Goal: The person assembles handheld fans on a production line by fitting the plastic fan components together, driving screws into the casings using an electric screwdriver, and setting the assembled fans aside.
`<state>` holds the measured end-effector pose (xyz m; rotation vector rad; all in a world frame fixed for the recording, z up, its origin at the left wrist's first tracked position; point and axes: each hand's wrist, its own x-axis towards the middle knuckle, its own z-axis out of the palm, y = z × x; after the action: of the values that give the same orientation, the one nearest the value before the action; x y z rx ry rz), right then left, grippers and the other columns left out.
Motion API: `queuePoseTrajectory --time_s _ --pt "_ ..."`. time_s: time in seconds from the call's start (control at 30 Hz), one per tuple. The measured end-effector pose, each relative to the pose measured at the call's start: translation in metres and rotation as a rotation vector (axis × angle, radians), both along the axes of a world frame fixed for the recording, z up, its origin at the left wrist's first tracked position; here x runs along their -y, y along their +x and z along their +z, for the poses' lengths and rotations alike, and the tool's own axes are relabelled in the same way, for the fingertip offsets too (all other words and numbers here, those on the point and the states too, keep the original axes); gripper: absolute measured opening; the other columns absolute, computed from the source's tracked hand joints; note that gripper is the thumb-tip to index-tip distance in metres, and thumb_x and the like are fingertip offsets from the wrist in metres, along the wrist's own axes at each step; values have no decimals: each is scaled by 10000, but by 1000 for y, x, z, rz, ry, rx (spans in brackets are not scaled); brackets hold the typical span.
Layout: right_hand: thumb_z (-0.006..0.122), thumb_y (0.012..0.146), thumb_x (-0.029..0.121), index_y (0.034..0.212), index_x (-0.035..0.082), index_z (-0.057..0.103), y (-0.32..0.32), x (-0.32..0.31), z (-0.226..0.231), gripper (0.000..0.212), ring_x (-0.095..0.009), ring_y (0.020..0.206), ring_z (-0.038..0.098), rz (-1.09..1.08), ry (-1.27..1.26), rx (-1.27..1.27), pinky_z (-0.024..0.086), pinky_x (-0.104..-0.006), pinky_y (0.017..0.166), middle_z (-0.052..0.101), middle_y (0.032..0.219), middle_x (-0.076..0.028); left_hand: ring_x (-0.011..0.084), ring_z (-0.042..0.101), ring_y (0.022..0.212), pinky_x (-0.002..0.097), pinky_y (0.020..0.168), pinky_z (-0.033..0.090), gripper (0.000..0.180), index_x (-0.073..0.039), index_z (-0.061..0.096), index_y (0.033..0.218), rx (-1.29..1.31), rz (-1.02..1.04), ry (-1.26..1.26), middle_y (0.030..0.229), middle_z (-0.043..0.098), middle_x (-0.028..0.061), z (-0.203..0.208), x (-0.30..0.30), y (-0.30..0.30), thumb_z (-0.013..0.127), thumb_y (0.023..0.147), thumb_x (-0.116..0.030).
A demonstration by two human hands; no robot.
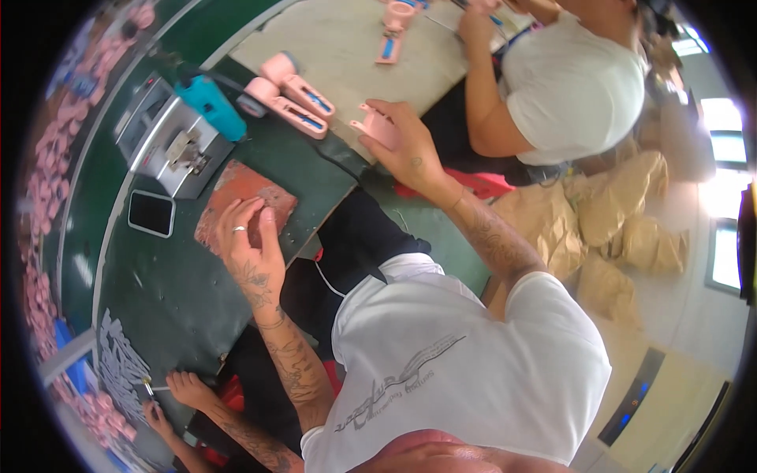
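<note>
Beside a dark green workbench's [165,284] corner, the right hand [410,150] grasps a pale pink plastic shell with slim prongs [378,128].

Thumb and fingers pinch the shell from its sides, prongs pointing away from the palm; the left hand [254,251] curves over a worn orange-red slab [251,185], and whether it grips anything I cannot tell. A loose pinch could let the shell slip past the nearby bench edge, while too hard a squeeze could bend or crack a prong. Swinging the shell leftward too low could knock the 2 pink plastic handles with blue strips [282,112] lying just beside it.
</note>
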<state>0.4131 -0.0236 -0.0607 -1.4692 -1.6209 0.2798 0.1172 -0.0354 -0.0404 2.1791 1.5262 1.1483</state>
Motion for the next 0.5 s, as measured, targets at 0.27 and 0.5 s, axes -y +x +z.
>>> queuePoseTrajectory --time_s 0.27,0.5 --pt "642 1027 431 1299 10 536 26 152 -95 513 -250 802 712 -397 -570 -567 573 -382 734 712 1040 -177 317 673 1059 425 1009 481 154 34 736 1044 -52 -134 49 1103 737 144 -2 -11 11 661 985 -87" --pt "589 1058 401 1188 47 614 66 412 -283 378 -235 702 674 -1089 -750 -1467 577 -361 602 686 945 -114 298 672 1064 429 1019 451 241 11 757 1044 -215 -104 58 1118 750 115 1 -1 0 639 1035 -199"
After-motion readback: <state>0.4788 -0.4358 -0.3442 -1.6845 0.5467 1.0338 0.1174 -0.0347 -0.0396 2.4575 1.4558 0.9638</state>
